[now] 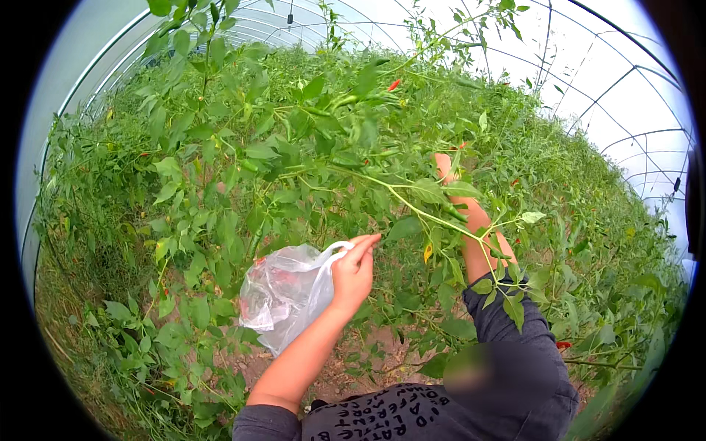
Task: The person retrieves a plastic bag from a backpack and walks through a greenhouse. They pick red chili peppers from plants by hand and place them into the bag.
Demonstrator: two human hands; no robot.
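My left hand (354,273) holds a thin translucent plastic bag (289,300) by its handles. Some red things show through the film low in the bag. Farther out, my right hand (443,165) reaches in among chili pepper plants (309,143). Leaves cover much of it, so what its fingers do is hidden. Just beyond it is a small red chili (462,145); whether they touch cannot be told. Another red chili (394,85) stands out higher up on a branch. Green chilies (453,212) hang from a stem that crosses in front of my right forearm.
Dense pepper foliage surrounds me on both sides under the curved metal ribs (598,99) of a plastic-covered tunnel greenhouse. A long branching stem (411,205) arches across my right arm. Bare soil (336,375) shows below the bag. At lower right lies another red chili (562,345).
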